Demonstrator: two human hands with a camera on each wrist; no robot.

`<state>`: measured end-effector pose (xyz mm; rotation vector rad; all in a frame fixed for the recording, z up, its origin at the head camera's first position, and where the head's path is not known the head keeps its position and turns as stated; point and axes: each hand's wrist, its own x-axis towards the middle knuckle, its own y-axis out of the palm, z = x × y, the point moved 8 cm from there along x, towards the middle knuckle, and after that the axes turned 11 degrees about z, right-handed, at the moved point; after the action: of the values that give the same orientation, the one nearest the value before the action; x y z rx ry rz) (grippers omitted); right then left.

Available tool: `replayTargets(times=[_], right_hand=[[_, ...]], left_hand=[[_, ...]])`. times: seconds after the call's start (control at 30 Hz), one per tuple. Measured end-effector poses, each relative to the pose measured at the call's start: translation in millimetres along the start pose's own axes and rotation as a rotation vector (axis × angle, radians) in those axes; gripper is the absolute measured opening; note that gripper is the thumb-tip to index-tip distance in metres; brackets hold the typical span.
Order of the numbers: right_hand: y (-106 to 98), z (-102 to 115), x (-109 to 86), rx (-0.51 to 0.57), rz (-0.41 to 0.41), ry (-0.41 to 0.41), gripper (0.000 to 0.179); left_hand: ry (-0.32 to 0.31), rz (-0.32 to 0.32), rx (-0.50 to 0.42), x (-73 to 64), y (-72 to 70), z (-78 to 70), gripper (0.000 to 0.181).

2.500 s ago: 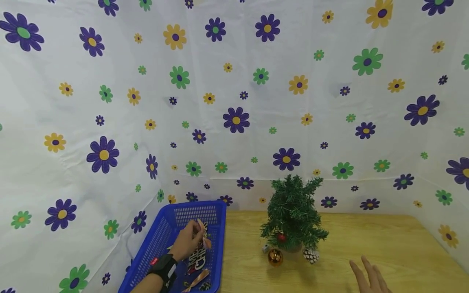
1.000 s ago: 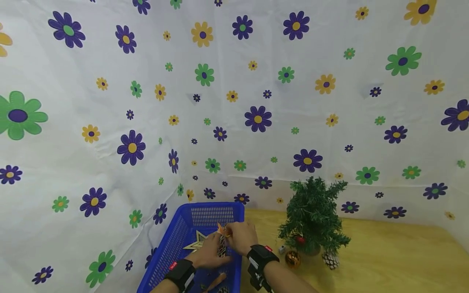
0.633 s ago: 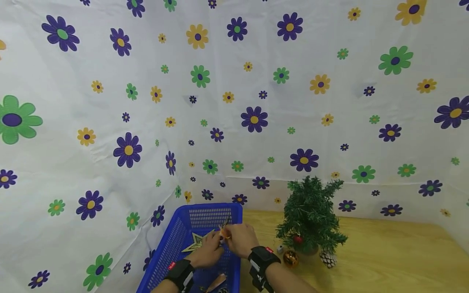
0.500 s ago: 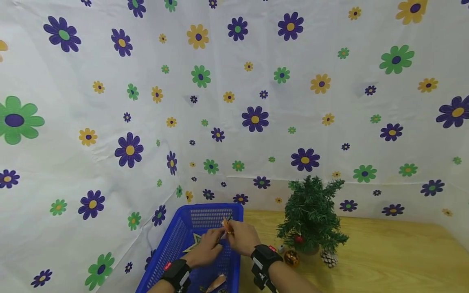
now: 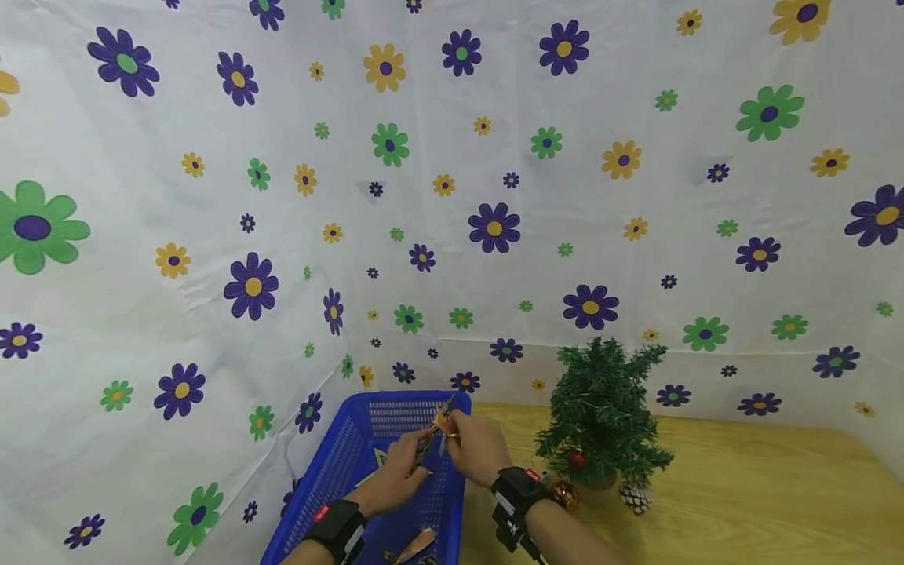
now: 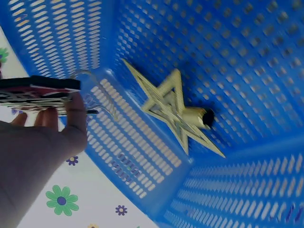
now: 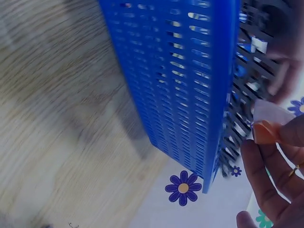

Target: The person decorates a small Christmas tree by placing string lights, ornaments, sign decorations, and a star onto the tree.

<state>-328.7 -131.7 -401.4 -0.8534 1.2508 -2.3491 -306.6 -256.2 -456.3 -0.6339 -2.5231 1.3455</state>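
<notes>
My left hand (image 5: 391, 480) is above the blue basket and grips a flat lettered Christmas sign (image 6: 38, 92), seen nearly edge-on. My right hand (image 5: 479, 449) is beside it at the basket's right rim, thumb and finger pinching a peach ribbon (image 7: 266, 130) at the sign. The sign's dark latticed letters show behind the ribbon in the right wrist view. Below the left hand, a gold star topper (image 6: 173, 107) with a short tube lies in the basket. My fingers hide part of the sign in the head view.
The blue basket (image 5: 462, 502) stands at the table's left, with another peach ribbon (image 5: 417, 543) near its front. To the right stands a small green Christmas tree (image 5: 603, 416), with a gold ball (image 5: 563, 494) and a pinecone (image 5: 636, 497) at its foot. Flowered cloth hangs behind.
My right hand has come from the table's right side to the basket and taken the ribbon. The sign, earlier lying in the basket, is now lifted and turned edge-on in my left hand.
</notes>
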Motion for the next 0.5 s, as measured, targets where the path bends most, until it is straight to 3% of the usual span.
replayTargets(times=[0.13, 0.37, 0.5], right_hand=[[-8, -6, -4.9, 0.098, -0.012, 0.011, 0.002], [-16, -18, -20.5, 0.387, 0.108, 0.063, 0.012], [-25, -24, -32.8, 0.51, 0.143, 0.084, 0.014]], left_hand=[[-0.112, 0.055, 0.116, -2.7, 8.9, 14.8, 0.051], [-0.369, 0.221, 0.283, -8.4, 31.0, 43.5, 0.06], [-0.419, 0.268, 0.318, -9.9, 40.1, 45.4, 0.065]])
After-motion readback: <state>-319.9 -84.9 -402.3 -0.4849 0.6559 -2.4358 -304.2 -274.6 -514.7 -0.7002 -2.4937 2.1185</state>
